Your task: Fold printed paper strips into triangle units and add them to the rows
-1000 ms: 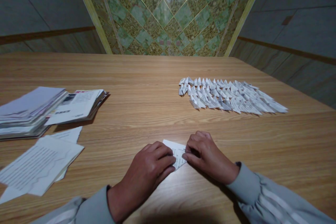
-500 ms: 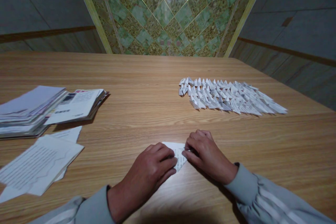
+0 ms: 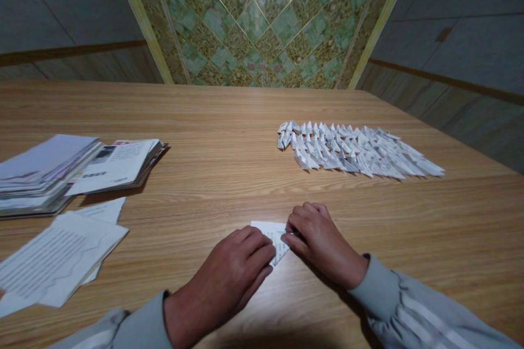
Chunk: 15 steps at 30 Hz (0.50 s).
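Note:
A small folded piece of printed paper lies on the wooden table in front of me, between my two hands. My left hand presses on its left side, fingers together and curled over the edge. On its right side, my right hand pinches the upper corner between thumb and bent fingers. The paper's lower point shows between the hands; its left part is hidden under my left fingers.
Rows of folded paper pieces stand at the back right. On the left are a thick paper stack, a printed pile beside it, and loose sheets nearer me. A tiled wall rises behind the table.
My left fingers have shifted slightly over the folded paper, covering a little more of it. The right hand keeps its pinch. The whole view has moved slightly.

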Motion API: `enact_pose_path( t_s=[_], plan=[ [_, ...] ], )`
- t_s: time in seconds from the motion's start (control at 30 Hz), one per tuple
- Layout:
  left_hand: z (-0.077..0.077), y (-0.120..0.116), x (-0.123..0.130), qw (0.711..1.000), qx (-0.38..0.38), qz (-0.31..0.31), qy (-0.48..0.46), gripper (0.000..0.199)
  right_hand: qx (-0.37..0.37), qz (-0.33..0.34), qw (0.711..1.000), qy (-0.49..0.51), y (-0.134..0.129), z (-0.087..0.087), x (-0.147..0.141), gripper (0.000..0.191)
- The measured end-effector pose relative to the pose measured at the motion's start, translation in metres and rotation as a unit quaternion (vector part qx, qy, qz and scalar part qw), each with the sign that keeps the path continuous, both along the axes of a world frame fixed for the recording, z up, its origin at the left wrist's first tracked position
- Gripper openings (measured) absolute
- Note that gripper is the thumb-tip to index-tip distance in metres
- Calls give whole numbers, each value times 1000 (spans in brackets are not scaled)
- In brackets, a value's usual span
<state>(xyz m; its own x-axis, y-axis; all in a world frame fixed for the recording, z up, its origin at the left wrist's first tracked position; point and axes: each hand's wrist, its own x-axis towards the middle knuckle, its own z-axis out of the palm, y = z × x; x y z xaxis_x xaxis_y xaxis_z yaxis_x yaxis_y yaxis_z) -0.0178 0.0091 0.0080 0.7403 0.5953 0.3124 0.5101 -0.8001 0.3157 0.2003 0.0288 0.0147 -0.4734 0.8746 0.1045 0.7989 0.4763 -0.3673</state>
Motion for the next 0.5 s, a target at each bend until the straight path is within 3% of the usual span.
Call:
enact_pose_path(
  t_s=[0.27, 0.5],
  plan=[
    [-4, 0, 0, 997, 62, -13, 45, 20, -10, -7, 1000, -20, -2, 3, -2, 13],
    [-5, -3, 1, 995, 71, -20, 72, 23, 37, -25, 998, -51, -5, 1, -1, 17]
  ],
)
